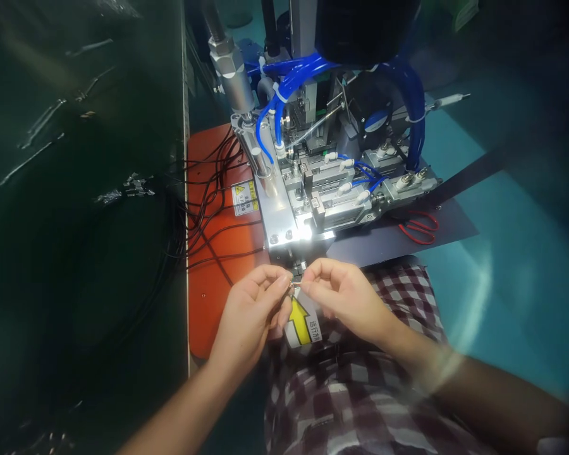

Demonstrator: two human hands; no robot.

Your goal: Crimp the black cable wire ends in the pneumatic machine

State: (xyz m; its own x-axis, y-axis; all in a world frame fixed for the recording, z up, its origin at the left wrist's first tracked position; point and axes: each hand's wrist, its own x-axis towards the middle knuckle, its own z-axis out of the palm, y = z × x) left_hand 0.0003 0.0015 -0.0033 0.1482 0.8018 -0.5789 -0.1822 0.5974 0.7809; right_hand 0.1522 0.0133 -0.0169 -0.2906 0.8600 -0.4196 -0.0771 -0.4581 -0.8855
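My left hand [260,300] and my right hand [339,287] meet just in front of a metal machine [277,215]. Each pinches a thin wire [296,284], of which only a short length shows between the fingertips. The wire's ends are hidden by my fingers. Right above the fingertips is a small block [301,266] at the machine's front edge. Below them lies a white label with a yellow arrow [301,319].
Black cables [213,215] run across an orange plate [201,319] from the dark surface at left, where several silvery pieces [140,184] lie. Blue air hoses [308,69] arch over the machine. Red-handled scissors or pliers [420,227] lie at right.
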